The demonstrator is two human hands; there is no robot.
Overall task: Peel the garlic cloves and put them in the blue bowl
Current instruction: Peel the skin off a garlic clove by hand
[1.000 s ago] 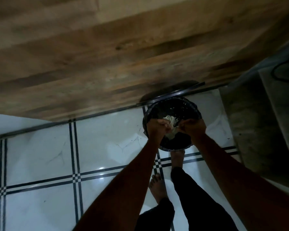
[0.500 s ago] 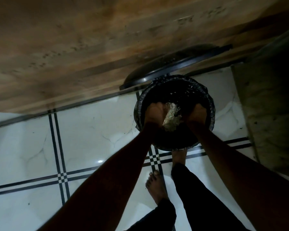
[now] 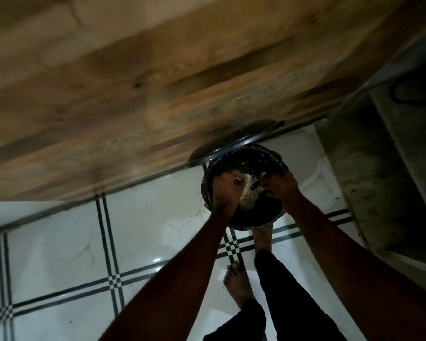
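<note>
Counted: hands 2 (left hand (image 3: 225,190), right hand (image 3: 279,187)) | bin (image 3: 251,217) 1 | peel clump (image 3: 250,193) 1 | bare feet 2 (near foot (image 3: 236,284), far foot (image 3: 262,238))

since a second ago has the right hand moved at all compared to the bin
Cannot tell. The camera shifted, and the right hand hangs over the black bin's right rim as before, pale scraps beside it.

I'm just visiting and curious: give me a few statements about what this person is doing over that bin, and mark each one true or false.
1. Both hands are over a black bin. True.
2. A pale clump of peelings sits between the left hand and the right hand. True.
3. The person wears shoes. False: the feet are bare.
4. The floor is plain wood. False: the floor is white tile with dark lines.
5. The blue bowl stands beside the bin. False: no blue bowl is in view.
</note>
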